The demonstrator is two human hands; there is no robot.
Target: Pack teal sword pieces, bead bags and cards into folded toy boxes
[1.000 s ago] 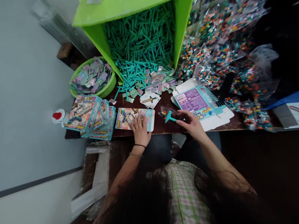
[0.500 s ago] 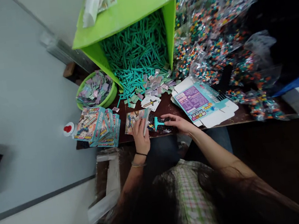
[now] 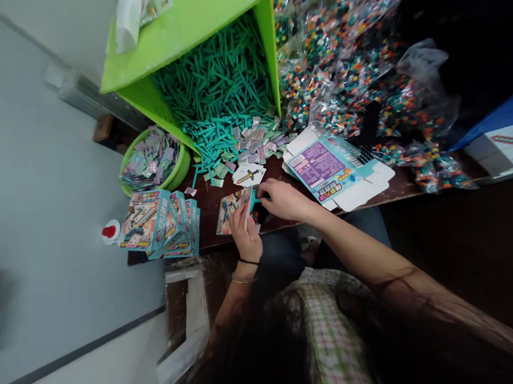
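Observation:
My left hand (image 3: 245, 231) grips the open end of a printed toy box (image 3: 232, 209) lying on the dark table (image 3: 277, 174). My right hand (image 3: 283, 199) is closed at the box's mouth, pressing a dark bag of small pieces with a teal stick into it; most of that bag is hidden by my fingers. A white card with a sword picture (image 3: 248, 175) lies just beyond my hands.
A stack of filled boxes (image 3: 160, 224) stands at the left. Flat unfolded cartons (image 3: 331, 170) lie at the right. Behind are a green bin of teal sticks (image 3: 219, 78), a green bowl of small packets (image 3: 152, 161), and clear bags of coloured beads (image 3: 353, 62).
My right hand carried the dark bag with the teal stick leftward from beside the flat cartons to the box mouth. My left hand lifted the box's open end.

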